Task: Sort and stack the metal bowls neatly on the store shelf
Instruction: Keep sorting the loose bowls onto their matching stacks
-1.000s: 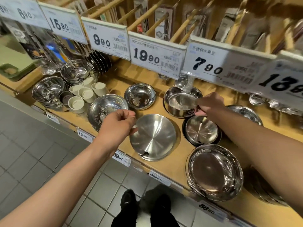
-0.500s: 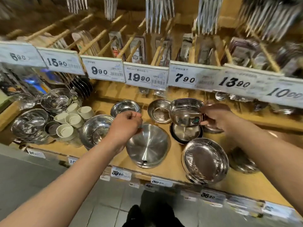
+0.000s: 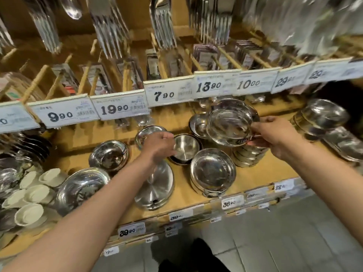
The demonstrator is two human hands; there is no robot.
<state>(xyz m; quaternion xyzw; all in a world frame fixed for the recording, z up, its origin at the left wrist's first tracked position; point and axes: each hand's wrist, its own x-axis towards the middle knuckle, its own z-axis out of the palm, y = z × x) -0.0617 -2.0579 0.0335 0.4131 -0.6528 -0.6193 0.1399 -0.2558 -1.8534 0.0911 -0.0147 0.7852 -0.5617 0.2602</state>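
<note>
Since 0.5 s ago the steel bowl [image 3: 230, 122] has gone up & to the right: it was low over the dish row, now it's tilted in the air above a stack of bowls [image 3: 249, 156] at the shelf's right-centre, open side toward the camera. Right hand [image 3: 275, 136] pinches its rim, thumb on top, fingers under, next to a dark label on the wall. Left hand [image 3: 157, 147] has moved off the big flat lid [image 3: 157, 185]; it's now above the lid's far edge, beside a small matte bowl [image 3: 185, 149]. Fingers curled, blurred; can't tell if it holds anything or touches the bowl.

On the wooden shelf [image 3: 261, 175]: wide shallow bowl stack [image 3: 213, 171] just right of the lid, round bowl [image 3: 109, 156] and bigger bowl [image 3: 80, 188] to the left, white cups [image 3: 37, 193] far left, more stacked dishes [image 3: 322, 118] far right. Price tags [image 3: 169, 93] run along the rail above; packed cutlery hangs behind.
</note>
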